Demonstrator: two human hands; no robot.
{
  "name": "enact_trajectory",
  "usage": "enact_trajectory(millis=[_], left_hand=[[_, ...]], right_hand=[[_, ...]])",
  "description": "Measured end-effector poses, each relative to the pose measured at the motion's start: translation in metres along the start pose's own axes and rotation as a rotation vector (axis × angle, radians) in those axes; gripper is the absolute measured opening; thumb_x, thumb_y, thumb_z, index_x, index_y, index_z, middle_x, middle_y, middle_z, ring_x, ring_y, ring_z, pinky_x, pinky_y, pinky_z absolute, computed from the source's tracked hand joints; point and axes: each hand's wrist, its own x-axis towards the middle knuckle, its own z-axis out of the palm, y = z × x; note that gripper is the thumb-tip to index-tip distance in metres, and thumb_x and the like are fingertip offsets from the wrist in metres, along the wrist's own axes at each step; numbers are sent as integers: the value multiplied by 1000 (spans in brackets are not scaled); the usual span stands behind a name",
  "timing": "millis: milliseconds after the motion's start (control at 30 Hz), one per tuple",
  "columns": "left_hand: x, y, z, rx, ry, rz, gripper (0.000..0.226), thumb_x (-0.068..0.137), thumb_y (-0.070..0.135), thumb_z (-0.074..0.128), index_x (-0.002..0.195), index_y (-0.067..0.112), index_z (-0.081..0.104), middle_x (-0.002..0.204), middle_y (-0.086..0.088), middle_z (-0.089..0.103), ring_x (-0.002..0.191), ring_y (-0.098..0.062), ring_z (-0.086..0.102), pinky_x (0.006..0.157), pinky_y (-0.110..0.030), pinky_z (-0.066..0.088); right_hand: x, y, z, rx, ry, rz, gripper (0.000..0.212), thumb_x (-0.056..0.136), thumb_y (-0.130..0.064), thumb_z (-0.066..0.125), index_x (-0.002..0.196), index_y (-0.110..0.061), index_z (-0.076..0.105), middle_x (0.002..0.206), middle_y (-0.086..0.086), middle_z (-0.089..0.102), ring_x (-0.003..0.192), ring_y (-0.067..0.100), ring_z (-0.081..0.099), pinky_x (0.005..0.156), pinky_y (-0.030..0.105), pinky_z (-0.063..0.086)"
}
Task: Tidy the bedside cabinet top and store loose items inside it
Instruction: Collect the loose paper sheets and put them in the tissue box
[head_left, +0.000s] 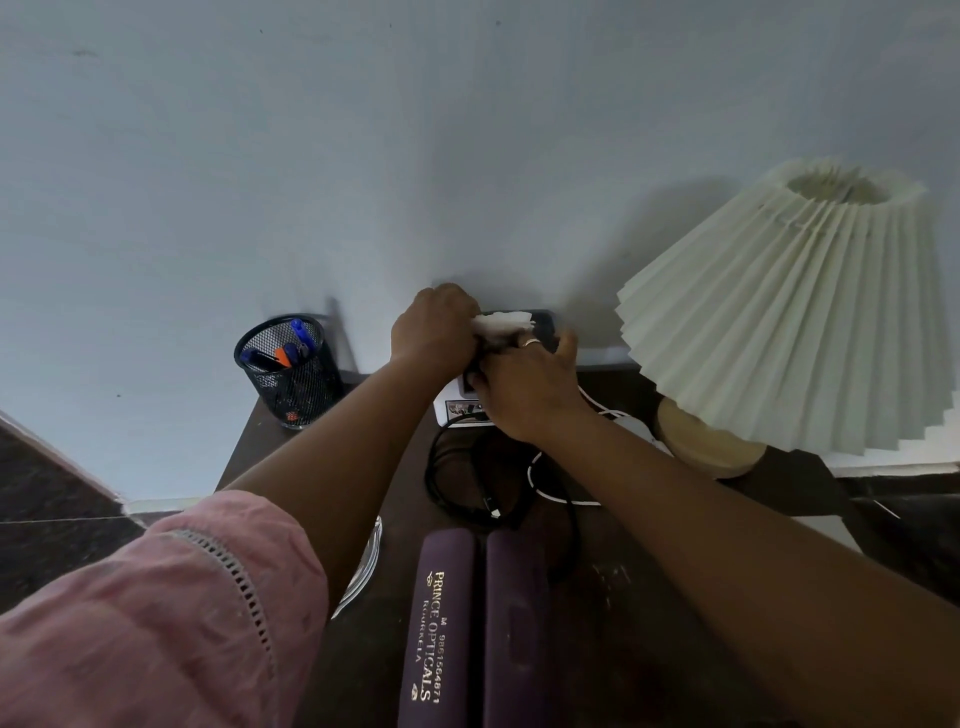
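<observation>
Both my hands meet at the back of the dark wooden cabinet top, close to the wall. My left hand is closed around white crumpled tissue that sticks out over a dark box. My right hand, with a ring on one finger, grips the same dark box from the front. Under my hands lies a white power strip. A black cable and a white cable lie coiled in front of it. An open purple spectacle case lies nearest me.
A black mesh pen holder with pens stands at the back left corner. A lamp with a pleated cream shade and a wooden base fills the right side. A clear glass dish shows under my left forearm.
</observation>
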Motion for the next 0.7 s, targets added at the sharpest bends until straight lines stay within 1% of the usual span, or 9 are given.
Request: enact_trajectory(millis=[133,233,267,333,400,433,533,600,700], left_hand=[[-1,1,0,9,-20,12,22,83,10,57,102,11,67,116,-8,59,107,-28,56,80,-37,48],[-2,0,2,45,-37,22,24,84,7,53,103,11,67,114,-7,59,106,-28,57,76,-35,47],[-1,0,2,45,-39,20,23,83,7,54,102,11,67,113,-7,60,105,-28,57,75,-35,46],[0,-2,0,21,-46,0,21,82,13,61,101,10,67,112,-8,61,104,-29,58,75,-36,47],[2,-2,-2,-26,-79,-32,28,79,22,69,104,11,66,114,-9,61,106,-30,57,80,-37,47],[3,-2,-2,-48,-102,-45,31,78,24,72,106,11,66,114,-9,61,107,-30,57,83,-38,47],[5,0,-3,-89,-139,-74,38,77,28,73,110,11,65,114,-11,62,107,-30,56,84,-37,46],[6,-1,-4,-91,-151,-97,41,77,30,73,112,11,64,115,-11,61,109,-30,55,84,-37,45],[4,0,-5,-71,-161,-109,41,76,31,73,112,15,64,117,-9,60,112,-29,53,84,-37,44]], right_hand=[[6,-4,-9,-12,-158,23,33,93,-33,41,120,-31,58,131,-5,56,134,26,34,106,67,3],[7,-4,-16,57,-231,27,35,92,-33,42,125,-34,55,136,-8,52,137,24,29,107,67,3],[6,-3,-19,112,-188,37,34,90,-31,45,122,-35,57,133,-8,54,135,22,33,107,63,9],[5,3,-24,227,47,89,34,84,-20,53,115,-32,59,124,-4,57,124,24,43,100,50,25],[6,10,-28,333,265,183,42,80,-6,54,116,-26,55,121,2,51,117,29,44,90,41,33],[8,13,-29,417,301,228,49,79,-1,53,121,-25,51,124,5,46,116,30,42,87,39,34],[18,22,-30,593,185,267,49,86,-2,48,128,-27,48,131,7,48,118,31,42,92,38,39],[22,25,-29,490,130,228,36,91,-10,47,123,-25,55,123,7,59,117,32,48,93,41,40],[20,22,-25,406,170,173,30,92,-11,46,118,-22,58,114,7,65,111,32,51,87,39,39]])
